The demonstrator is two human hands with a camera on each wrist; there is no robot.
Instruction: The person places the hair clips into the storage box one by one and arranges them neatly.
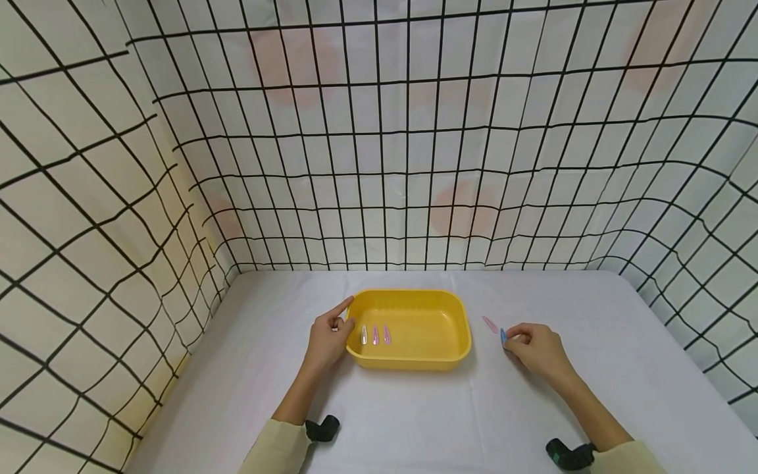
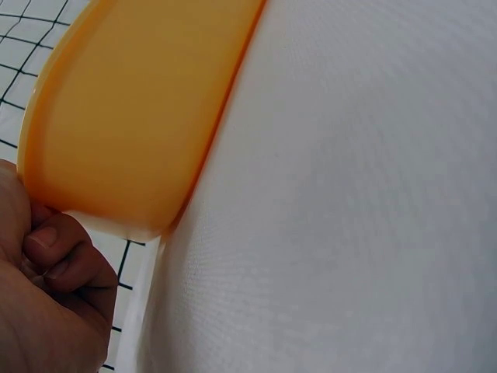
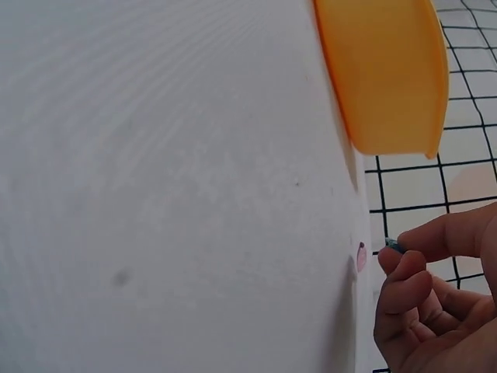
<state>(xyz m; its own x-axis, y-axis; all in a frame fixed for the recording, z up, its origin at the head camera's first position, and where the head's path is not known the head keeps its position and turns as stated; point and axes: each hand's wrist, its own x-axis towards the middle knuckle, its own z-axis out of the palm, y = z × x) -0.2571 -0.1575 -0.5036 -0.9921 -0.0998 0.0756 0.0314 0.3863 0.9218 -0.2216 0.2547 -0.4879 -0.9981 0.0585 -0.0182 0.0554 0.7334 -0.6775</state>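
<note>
A shallow yellow tray (image 1: 408,363) sits on the white-covered table, its left end held between the thumb and fingers of my left hand (image 1: 328,338). In the left wrist view, other fingers (image 2: 76,260) of that hand curl beneath the tray's corner. Inside the tray, toward its left, a pale snap hair clip (image 1: 364,335) and two pinkish ones, a hair clip (image 1: 376,336) and another hair clip (image 1: 387,334), lie in a row. To the tray's right, my right hand (image 1: 540,352) pinches a blue snap hair clip (image 1: 503,335) between thumb and fingertips. Close by on the cloth lies a pink hair clip (image 1: 489,324).
A white cloth (image 1: 408,421) covers the table. White walls with a black grid (image 1: 391,151) rise behind it and at both sides. A dark wrist mount (image 1: 322,429) sits at the left sleeve, and another dark mount (image 1: 570,454) at the right one.
</note>
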